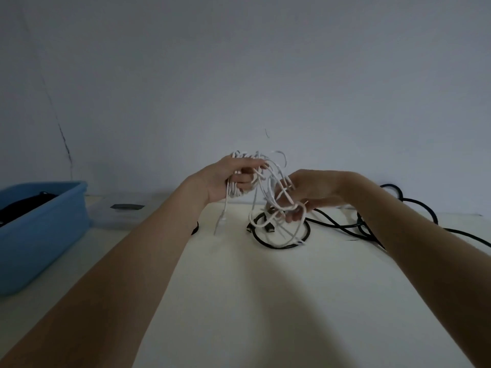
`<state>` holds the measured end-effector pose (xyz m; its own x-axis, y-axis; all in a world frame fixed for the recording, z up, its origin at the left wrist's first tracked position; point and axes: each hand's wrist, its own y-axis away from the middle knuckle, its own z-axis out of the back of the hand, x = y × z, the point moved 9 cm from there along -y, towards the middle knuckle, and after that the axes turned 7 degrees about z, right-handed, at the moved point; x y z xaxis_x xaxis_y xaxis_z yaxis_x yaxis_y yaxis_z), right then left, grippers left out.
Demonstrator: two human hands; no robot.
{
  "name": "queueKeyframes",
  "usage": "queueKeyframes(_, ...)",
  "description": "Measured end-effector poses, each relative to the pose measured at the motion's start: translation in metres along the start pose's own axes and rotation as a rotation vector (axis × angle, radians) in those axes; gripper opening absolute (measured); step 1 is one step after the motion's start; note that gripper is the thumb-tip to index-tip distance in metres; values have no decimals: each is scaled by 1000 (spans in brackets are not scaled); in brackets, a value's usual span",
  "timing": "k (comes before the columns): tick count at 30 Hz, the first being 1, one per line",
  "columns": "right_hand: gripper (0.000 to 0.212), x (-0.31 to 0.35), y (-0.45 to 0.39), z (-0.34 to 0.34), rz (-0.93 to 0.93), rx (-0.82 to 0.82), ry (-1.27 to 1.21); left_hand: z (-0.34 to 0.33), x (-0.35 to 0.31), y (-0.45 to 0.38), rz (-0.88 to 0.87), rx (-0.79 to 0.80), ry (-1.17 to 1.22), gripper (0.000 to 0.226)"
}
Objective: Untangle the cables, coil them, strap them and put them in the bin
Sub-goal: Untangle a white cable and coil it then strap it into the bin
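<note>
Left hand (pixel 230 179) grips a white cable (pixel 268 187) tangle above the counter (pixel 265 301). Right hand (pixel 305 192) pinches its loops. Black cable (pixel 345 227) lies beneath.

Your cream-coloured flat bench (pixel 265 301) carries a blue rectangular plastic bin (pixel 50 232) at its far left edge, a clear plastic lidded box (pixel 119 212) just beside it, and loose black round cables (pixel 345 224) sprawled from the middle toward your right, one looped near the centre.
</note>
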<state>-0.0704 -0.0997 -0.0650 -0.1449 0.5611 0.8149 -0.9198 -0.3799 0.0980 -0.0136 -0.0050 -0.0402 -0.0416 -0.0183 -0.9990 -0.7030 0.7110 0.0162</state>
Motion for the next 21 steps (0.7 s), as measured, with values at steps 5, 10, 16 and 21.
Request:
queueKeyframes(5, 11, -18, 10, 34, 211, -327, -669, 7, -10, 5, -38, -20, 17, 21)
queueKeyframes(10, 29, -29, 11, 32, -67, -262, -139, 20, 0, 1, 48, -173, -128, 52)
queueKeyframes(16, 27, 15, 13, 46, -89, -325, 245, 35, 7, 2, 113, -246, -129, 22)
queueKeyframes(21, 16, 45, -4, 32, 151, -436, 257, 16, 3, 2, 99, -164, -176, 34)
